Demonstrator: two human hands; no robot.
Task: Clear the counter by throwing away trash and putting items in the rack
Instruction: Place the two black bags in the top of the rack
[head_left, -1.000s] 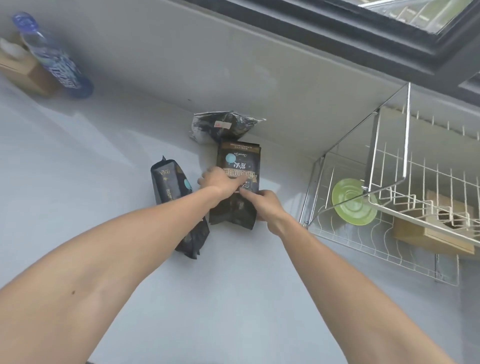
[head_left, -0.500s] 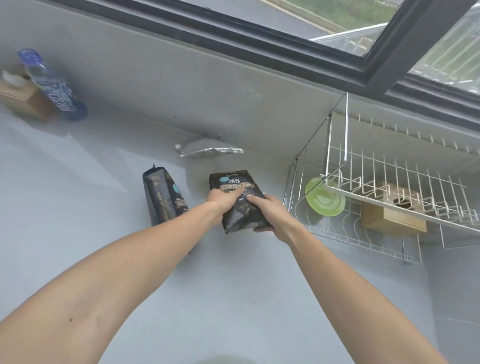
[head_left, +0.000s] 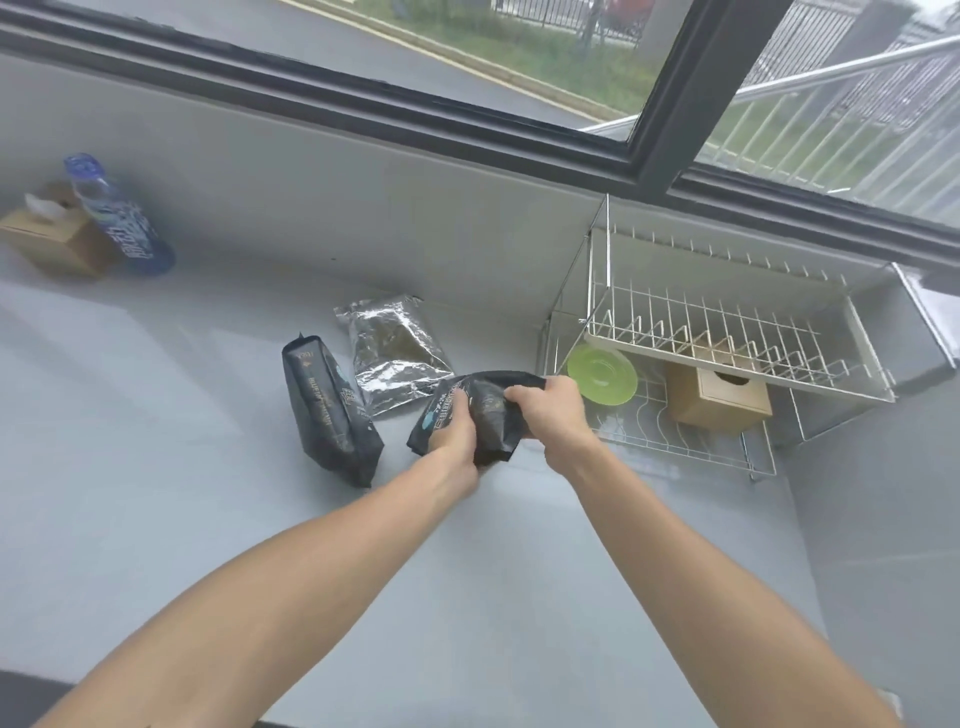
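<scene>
While gripped from both sides, black pouch (head_left: 480, 415) hangs crumpled just above grey counter (head_left: 208, 519), a little in front of the wire rack (head_left: 727, 353). Left hand (head_left: 454, 434) curled round the pouch's near left part, fingers wrapped over the printed face. Right hand (head_left: 550, 410) clamped on the right upper edge, thumb and fingers pinching the folded top. Pouch bent in the middle between the two grips, lower corner pointing down toward the counter.

Just left of that, second black pouch (head_left: 330, 410) standing upright on the counter, apart from the hands. Behind and between the two dark pouches, silver foil bag (head_left: 392, 353) lying flat, its near edge close to the held pouch; whether touching, cannot tell.

Far left by the wall, blue-capped bottle (head_left: 119, 218) standing, touching or just beside a brown tissue box (head_left: 52, 239).

On the right, rack against the wall in the corner under the window (head_left: 519, 78). Green plate (head_left: 602, 374) resting on the lower tier at its left end, tilted. Wooden box (head_left: 719, 400) also on the lower tier, beneath the upper shelf of white-coated prongs. Upper shelf bare of dishes where visible.

Both forearms reaching in from the bottom edge, converging on the held pouch.
</scene>
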